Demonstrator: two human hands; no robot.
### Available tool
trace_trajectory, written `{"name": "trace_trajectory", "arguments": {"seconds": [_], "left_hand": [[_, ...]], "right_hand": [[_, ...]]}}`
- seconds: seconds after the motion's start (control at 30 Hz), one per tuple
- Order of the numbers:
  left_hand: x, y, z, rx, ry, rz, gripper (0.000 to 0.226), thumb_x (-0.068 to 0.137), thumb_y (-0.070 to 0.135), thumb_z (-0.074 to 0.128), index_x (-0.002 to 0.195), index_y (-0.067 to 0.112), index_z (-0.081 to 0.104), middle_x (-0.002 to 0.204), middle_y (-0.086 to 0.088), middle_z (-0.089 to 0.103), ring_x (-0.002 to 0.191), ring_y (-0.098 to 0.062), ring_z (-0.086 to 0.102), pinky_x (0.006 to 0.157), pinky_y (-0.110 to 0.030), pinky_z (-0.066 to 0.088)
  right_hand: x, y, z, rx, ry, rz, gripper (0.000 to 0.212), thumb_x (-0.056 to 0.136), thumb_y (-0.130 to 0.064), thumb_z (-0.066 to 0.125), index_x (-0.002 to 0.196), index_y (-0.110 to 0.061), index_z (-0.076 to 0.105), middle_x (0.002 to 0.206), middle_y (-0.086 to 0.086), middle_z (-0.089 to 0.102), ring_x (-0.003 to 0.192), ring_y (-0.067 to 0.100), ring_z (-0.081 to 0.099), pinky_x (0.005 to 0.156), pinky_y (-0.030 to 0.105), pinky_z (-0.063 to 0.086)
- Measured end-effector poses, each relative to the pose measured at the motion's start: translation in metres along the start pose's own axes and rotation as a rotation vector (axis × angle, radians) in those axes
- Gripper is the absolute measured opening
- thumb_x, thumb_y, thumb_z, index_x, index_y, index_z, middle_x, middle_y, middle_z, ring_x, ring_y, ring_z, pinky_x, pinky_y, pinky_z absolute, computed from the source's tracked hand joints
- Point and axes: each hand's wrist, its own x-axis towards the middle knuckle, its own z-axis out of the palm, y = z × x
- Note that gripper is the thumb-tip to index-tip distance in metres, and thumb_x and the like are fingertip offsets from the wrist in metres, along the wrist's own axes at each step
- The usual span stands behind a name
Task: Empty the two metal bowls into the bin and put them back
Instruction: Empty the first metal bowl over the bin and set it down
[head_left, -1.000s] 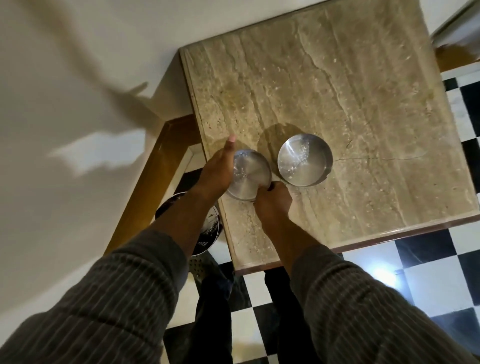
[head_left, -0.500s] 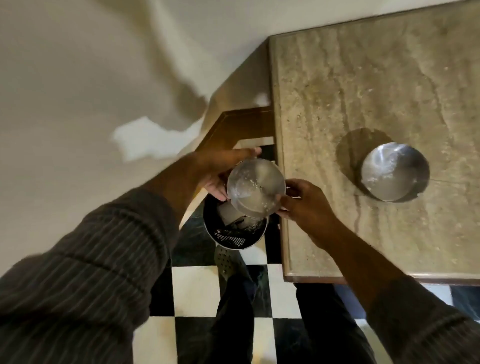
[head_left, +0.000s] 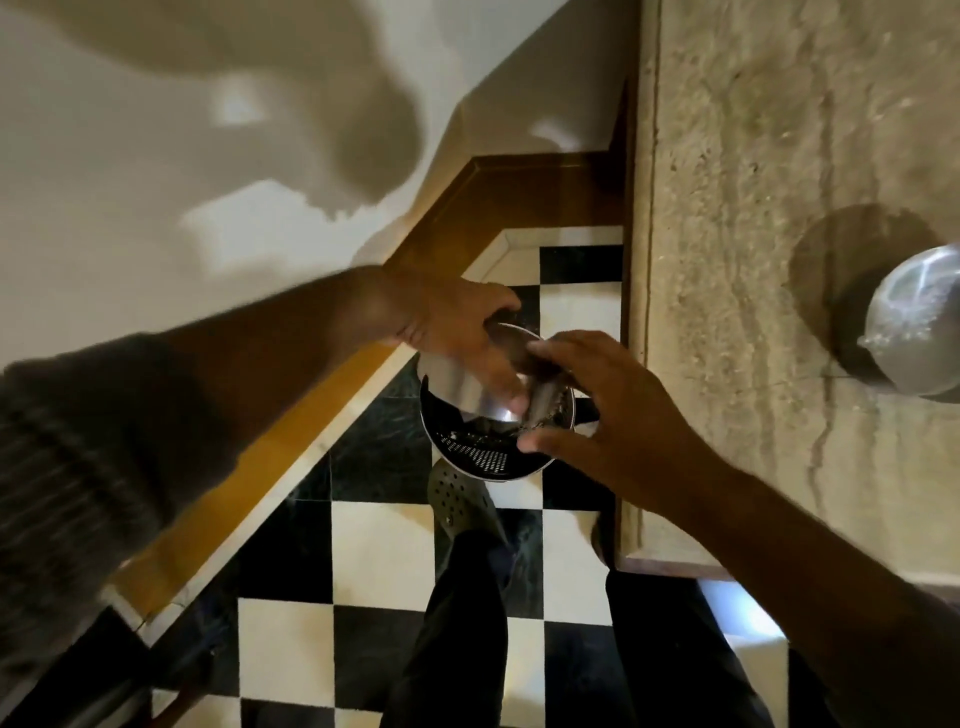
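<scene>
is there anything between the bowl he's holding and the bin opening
Nothing visible does. The tipped metal bowl, gripped by the left hand with the right hand at its rim, hangs directly above the open bin on the floor, with only air beneath it.

A black-and-white chequered floor (head_left: 382, 558) is bordered by a wooden skirting (head_left: 291, 436), cream wall (head_left: 130, 171) and marble table (head_left: 753, 156).

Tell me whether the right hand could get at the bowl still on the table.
Probably yes: the right hand looks free, only steadying the tipped bowl, and bare table lies between it and the other bowl.
</scene>
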Motion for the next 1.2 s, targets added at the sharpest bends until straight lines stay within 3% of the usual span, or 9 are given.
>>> {"name": "trace_trajectory", "arguments": {"seconds": [0.1, 0.23, 0.33, 0.47, 0.63, 0.77, 0.93, 1.07, 1.2], "left_hand": [[0.0, -0.02, 0.024, 0.197, 0.33, 0.134, 0.139, 0.046, 0.065, 0.089, 0.156, 0.028, 0.011, 0.158, -0.002, 0.033, 0.139, -0.026, 0.039, 0.106, -0.036, 0.043], [0.005, -0.048, 0.042, 0.327, 0.517, 0.272, 0.145, 0.046, 0.072, 0.082, 0.156, 0.022, 0.002, 0.158, -0.005, 0.028, 0.14, -0.025, 0.035, 0.11, -0.04, 0.041], [0.01, -0.043, 0.046, 0.28, 0.601, 0.374, 0.145, 0.044, 0.074, 0.078, 0.156, 0.018, 0.005, 0.157, -0.005, 0.03, 0.139, -0.025, 0.036, 0.109, -0.036, 0.038], [0.018, -0.03, 0.053, 0.198, 0.626, 0.391, 0.14, 0.044, 0.056, 0.089, 0.155, 0.022, 0.01, 0.155, -0.005, 0.034, 0.14, -0.025, 0.037, 0.112, -0.043, 0.042], [0.033, -0.062, 0.062, 0.247, 0.639, 0.505, 0.129, 0.05, 0.072, 0.08, 0.148, 0.006, 0.028, 0.144, -0.012, 0.047, 0.129, -0.027, 0.049, 0.101, -0.047, 0.05], [0.03, -0.061, 0.057, 0.204, 0.696, 0.469, 0.134, 0.046, 0.074, 0.075, 0.152, 0.015, 0.019, 0.152, -0.008, 0.038, 0.135, -0.026, 0.042, 0.102, -0.042, 0.05], [0.03, -0.057, 0.071, 0.093, 0.607, 0.448, 0.126, 0.046, 0.062, 0.085, 0.147, 0.03, 0.017, 0.15, -0.001, 0.039, 0.133, -0.017, 0.043, 0.102, -0.035, 0.05], [0.029, -0.069, 0.087, -0.153, 0.436, 0.325, 0.108, 0.043, 0.064, 0.084, 0.132, 0.042, 0.028, 0.134, 0.014, 0.048, 0.122, -0.013, 0.054, 0.091, -0.029, 0.057], [0.022, -0.073, 0.071, -0.76, 0.368, 0.216, 0.082, 0.042, 0.073, 0.082, 0.109, 0.041, 0.048, 0.118, 0.007, 0.063, 0.108, -0.02, 0.068, 0.079, -0.032, 0.06]], "right_hand": [[-0.008, 0.001, -0.019, -0.155, 0.056, -0.044, 0.122, 0.063, -0.059, 0.077, 0.152, -0.016, 0.007, 0.163, 0.002, 0.006, 0.148, 0.01, 0.001, 0.12, 0.028, 0.014], [-0.01, -0.013, -0.047, -0.293, 0.418, -0.225, 0.131, 0.06, -0.065, 0.077, 0.142, 0.012, 0.011, 0.153, 0.04, 0.005, 0.146, 0.045, 0.002, 0.122, 0.039, 0.005], [-0.003, -0.019, -0.023, -0.387, 0.279, -0.257, 0.133, 0.059, -0.079, 0.065, 0.144, 0.01, 0.015, 0.154, 0.035, -0.001, 0.146, 0.037, -0.009, 0.121, 0.046, -0.002], [0.007, -0.006, 0.02, -0.648, -0.233, -0.166, 0.139, 0.055, -0.096, 0.042, 0.152, -0.005, 0.001, 0.16, 0.012, -0.013, 0.147, 0.03, -0.017, 0.12, 0.055, 0.003], [0.019, -0.007, 0.006, -0.581, -0.124, -0.179, 0.136, 0.058, -0.091, 0.047, 0.151, -0.004, 0.001, 0.162, 0.013, -0.012, 0.147, 0.025, -0.02, 0.121, 0.038, -0.01], [0.008, -0.022, -0.019, -0.441, 0.351, -0.284, 0.133, 0.062, -0.086, 0.05, 0.141, 0.01, 0.004, 0.15, 0.03, 0.0, 0.143, 0.033, -0.008, 0.122, 0.043, -0.001], [0.013, 0.027, 0.045, -0.753, -0.231, -0.318, 0.114, 0.063, -0.064, 0.074, 0.149, -0.009, 0.023, 0.158, 0.017, 0.023, 0.144, 0.043, 0.018, 0.114, 0.061, 0.016], [0.022, 0.032, 0.054, -0.582, -0.16, -0.407, 0.063, 0.078, -0.027, 0.064, 0.134, -0.002, 0.049, 0.138, 0.022, 0.053, 0.125, 0.042, 0.051, 0.101, 0.053, 0.044], [0.014, 0.026, 0.04, -0.123, -0.021, -0.028, 0.051, 0.078, -0.026, 0.074, 0.124, -0.014, 0.055, 0.12, 0.003, 0.056, 0.097, 0.006, 0.054, 0.088, 0.024, 0.05]]}}
